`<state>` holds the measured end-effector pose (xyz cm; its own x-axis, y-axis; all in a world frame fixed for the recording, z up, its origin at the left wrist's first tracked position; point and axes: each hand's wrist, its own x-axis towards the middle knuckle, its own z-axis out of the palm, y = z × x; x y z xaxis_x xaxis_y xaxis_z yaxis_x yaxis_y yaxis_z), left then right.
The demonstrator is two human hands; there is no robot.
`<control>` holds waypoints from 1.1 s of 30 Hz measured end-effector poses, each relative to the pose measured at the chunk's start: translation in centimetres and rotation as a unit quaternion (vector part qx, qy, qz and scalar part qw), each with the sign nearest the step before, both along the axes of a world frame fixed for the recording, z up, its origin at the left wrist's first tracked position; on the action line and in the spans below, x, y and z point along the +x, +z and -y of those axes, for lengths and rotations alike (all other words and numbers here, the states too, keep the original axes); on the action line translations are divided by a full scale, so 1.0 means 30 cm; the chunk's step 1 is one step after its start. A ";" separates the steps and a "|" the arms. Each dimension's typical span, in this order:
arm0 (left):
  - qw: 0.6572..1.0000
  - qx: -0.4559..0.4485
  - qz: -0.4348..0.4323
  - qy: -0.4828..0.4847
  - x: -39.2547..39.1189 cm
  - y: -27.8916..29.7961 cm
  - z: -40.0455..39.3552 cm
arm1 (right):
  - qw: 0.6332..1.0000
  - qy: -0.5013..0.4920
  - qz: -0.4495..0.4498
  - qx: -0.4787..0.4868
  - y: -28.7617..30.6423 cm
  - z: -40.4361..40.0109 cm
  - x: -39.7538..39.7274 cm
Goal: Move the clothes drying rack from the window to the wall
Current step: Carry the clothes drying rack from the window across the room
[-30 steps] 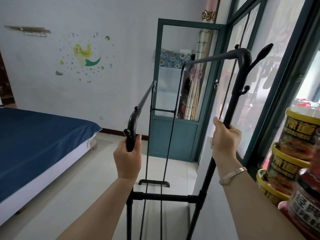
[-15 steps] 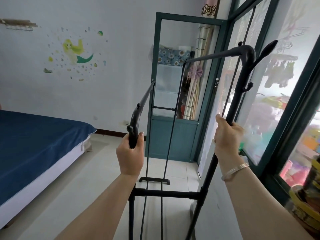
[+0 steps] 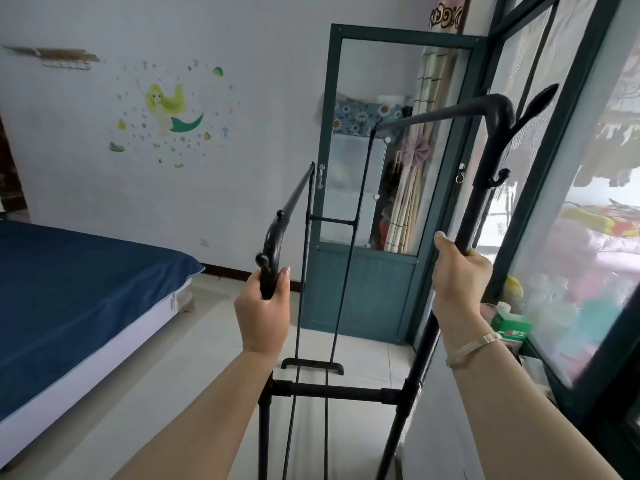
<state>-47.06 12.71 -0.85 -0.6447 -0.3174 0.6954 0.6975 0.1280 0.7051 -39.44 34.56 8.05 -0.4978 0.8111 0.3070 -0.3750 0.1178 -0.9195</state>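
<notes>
A black metal clothes drying rack [image 3: 332, 392] stands right in front of me, beside the window [image 3: 581, 209] on the right. It has two uprights with curved tops, a cross bar low down and two long rails running away from me. My left hand [image 3: 264, 311] grips the shorter left upright just under its curved top. My right hand [image 3: 457, 271] grips the taller right upright at mid height. A bracelet sits on my right wrist. The white wall [image 3: 173, 140] with a mermaid sticker lies ahead and to the left.
A bed with a blue cover [image 3: 69, 292] fills the left side. A green glazed door [image 3: 374, 188] stands open at the far end of the rack. A green box [image 3: 510, 327] and small items lie on the sill to the right. Pale tiled floor [image 3: 180, 375] runs between bed and rack.
The view has shifted slightly; the stacked food tubs at the right edge have left the frame. Both hands keep the same grip on the rack's uprights.
</notes>
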 end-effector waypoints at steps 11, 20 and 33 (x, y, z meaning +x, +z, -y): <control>0.999 -0.001 0.023 0.040 -0.239 0.019 -0.136 | 0.999 0.038 0.001 -0.007 0.010 -0.148 -0.321; 0.998 -0.007 0.037 0.048 -0.446 0.014 -0.102 | 0.998 0.061 -0.005 -0.009 0.017 -0.123 -0.540; 0.997 0.014 0.053 0.049 -0.740 0.005 0.024 | 0.998 0.064 0.005 -0.002 0.004 -0.012 -0.851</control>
